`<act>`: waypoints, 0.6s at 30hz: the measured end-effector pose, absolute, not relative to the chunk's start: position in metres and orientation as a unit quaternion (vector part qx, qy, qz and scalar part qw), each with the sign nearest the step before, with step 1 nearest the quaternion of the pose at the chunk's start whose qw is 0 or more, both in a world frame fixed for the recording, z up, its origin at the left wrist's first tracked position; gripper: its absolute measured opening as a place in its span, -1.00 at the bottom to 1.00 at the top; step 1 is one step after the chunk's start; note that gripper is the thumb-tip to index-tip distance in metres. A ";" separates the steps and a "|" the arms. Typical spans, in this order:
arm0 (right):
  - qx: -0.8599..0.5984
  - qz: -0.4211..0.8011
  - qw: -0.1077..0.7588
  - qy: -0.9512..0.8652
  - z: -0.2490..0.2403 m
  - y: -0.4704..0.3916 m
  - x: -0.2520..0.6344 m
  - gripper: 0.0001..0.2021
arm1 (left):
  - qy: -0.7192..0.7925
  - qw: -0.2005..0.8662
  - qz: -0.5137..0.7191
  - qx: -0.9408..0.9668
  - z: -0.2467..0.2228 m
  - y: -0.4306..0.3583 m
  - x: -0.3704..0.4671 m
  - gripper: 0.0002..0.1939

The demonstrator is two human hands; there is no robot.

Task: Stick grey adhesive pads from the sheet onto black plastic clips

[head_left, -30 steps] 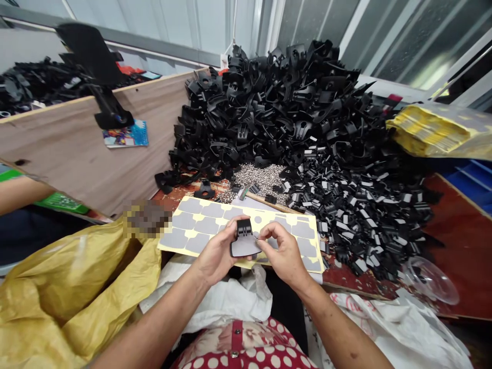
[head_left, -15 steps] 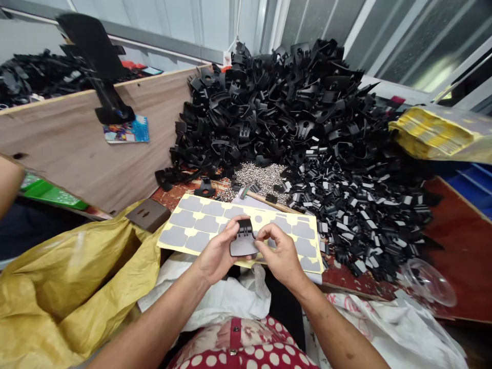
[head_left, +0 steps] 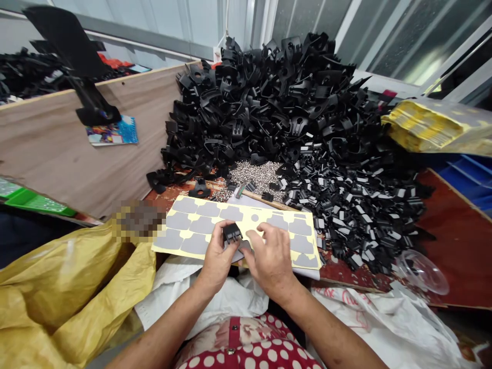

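Observation:
My left hand (head_left: pixel 215 264) is closed around a black plastic piece (head_left: pixel 231 231) with a toothed edge and a flat, grey-faced plate (head_left: pixel 241 252). Thumb and fingers pinch it from the left side. Beside it, my right hand (head_left: pixel 272 256) has its thumb against or very near the plate's right edge. Its index finger stands apart from the thumb, with nothing visible between them. Under both hands lies a yellow-backed sheet (head_left: pixel 209 211) of grey die-cut stickers. Just beyond the sheet rests a hammer (head_left: pixel 265 200) with a wooden handle.
A tall heap of black plastic pieces (head_left: pixel 246 107) fills the back. Smaller black parts (head_left: pixel 346 215) spread rightward, around a pile of tiny shiny metal parts (head_left: pixel 255 177). A wooden board (head_left: pixel 126 113) borders the left. Nearby are a yellow sack (head_left: pixel 77 292) and a clear plastic container (head_left: pixel 423 271).
My left hand has tilted the black piece, turning its toothed part upward and toward me. My right hand has shifted slightly left and its fingers have spread from their pinch at the plate's edge.

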State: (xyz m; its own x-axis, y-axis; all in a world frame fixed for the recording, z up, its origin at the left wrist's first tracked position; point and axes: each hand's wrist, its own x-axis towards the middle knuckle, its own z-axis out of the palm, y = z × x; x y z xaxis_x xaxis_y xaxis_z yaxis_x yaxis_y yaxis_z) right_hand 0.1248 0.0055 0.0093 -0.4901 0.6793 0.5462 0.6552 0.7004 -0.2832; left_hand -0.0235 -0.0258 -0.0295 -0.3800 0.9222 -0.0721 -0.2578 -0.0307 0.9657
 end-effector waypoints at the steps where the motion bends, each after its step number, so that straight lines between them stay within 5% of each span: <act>1: -0.401 0.021 0.326 -0.856 0.010 0.006 0.127 -0.68 | 0.523 0.469 0.643 0.306 -0.030 -0.027 -0.025 -0.63; 7: -0.387 0.406 0.335 -0.758 0.011 0.016 0.129 -0.86 | 0.470 0.551 0.607 0.327 -0.014 -0.034 -0.032 -0.47; 12: -0.378 0.334 0.411 -0.759 0.007 0.012 0.127 -0.88 | 0.364 0.658 0.631 0.191 0.003 -0.037 -0.031 -0.42; 18: -0.377 0.432 0.390 -0.720 -0.001 0.019 0.130 -0.93 | 0.358 0.713 0.593 0.110 0.011 -0.049 -0.030 -0.73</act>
